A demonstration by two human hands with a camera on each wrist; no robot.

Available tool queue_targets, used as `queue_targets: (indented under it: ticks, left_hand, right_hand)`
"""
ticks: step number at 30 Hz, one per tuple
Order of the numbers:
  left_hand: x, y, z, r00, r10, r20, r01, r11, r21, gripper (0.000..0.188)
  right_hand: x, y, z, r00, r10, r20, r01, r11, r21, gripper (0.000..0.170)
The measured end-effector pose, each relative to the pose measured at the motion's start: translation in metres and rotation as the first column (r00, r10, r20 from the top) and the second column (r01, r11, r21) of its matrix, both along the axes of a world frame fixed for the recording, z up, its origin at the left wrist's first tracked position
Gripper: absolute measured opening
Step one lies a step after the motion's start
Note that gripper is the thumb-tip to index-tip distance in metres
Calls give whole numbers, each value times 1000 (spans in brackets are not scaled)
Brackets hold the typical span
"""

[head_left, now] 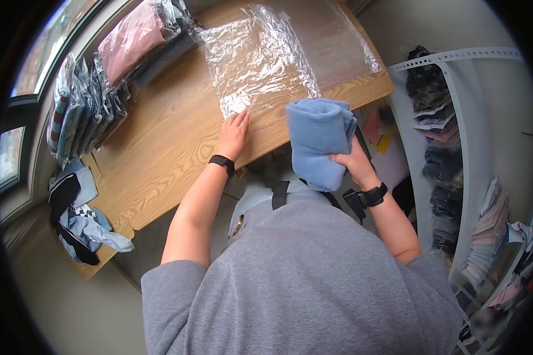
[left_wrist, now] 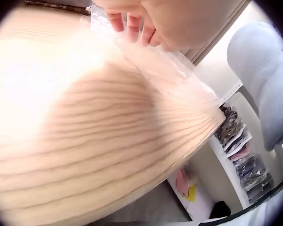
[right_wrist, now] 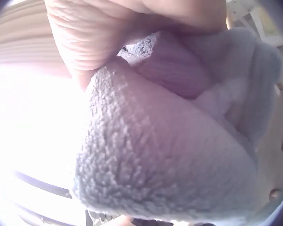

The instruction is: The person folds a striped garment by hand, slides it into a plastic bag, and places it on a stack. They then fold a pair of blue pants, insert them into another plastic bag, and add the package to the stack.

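Observation:
A folded blue fleece cloth [head_left: 318,139] hangs over the table's front edge area, gripped at its right side by the right hand [head_left: 358,163], thumb across the front. In the right wrist view the fluffy cloth [right_wrist: 165,155] fills most of the picture below the hand [right_wrist: 132,23]. On the tabletop, the left hand [head_left: 233,137] rests with its fingers extended at the near corner of a clear plastic bag [head_left: 249,65]. The left wrist view has the left hand's fingers [left_wrist: 133,28] over the plastic [left_wrist: 165,70], with the blue cloth [left_wrist: 262,70] off to the right.
Wrapped garments [head_left: 86,106] stand at the table's left, beside a pink wrapped bundle [head_left: 133,38]. Loose clothes [head_left: 80,216] lie on the left corner. More clear plastic [head_left: 337,47] covers the table's far right. White shelves [head_left: 479,118] with stacked clothes stand on the right.

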State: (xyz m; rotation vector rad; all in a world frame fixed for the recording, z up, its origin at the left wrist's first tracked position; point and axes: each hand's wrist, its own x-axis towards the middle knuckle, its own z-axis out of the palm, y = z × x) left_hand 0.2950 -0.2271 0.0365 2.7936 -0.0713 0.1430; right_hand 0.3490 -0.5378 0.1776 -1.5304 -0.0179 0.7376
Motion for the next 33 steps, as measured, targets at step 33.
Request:
queue_targets:
  ticks: [33]
  left_hand:
    - [40,-46,176,948,-275,161,303,935,-183,71]
  right_hand:
    - [74,78,19,974,182,-138,-178,983,41,44]
